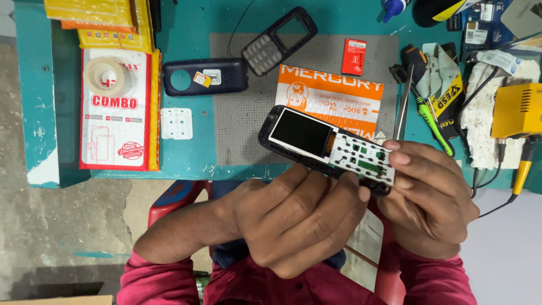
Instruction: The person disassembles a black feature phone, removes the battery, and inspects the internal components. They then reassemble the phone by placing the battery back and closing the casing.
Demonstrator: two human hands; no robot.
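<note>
Both my hands hold an opened keypad phone body (316, 144) with a dark screen and a bare white circuit board. My left hand (299, 217) grips its lower edge from underneath. My right hand (429, 197) pinches the board end, and a pair of metal tweezers (403, 107) sticks up from behind its fingers. On the grey mat (237, 118) beyond lie the phone's front cover with keypad (278, 40), the dark blue back cover (206, 76) and a small red battery (353, 56).
An orange-and-white packet (333, 93) lies under the phone. A white keypad membrane (176, 123), a red-and-white box with a tape roll (116, 107) and yellow packets (107, 22) sit left. Screwdrivers (432, 121), cloth, a yellow soldering station (518, 110) and cables crowd the right. A red stool (180, 195) is below.
</note>
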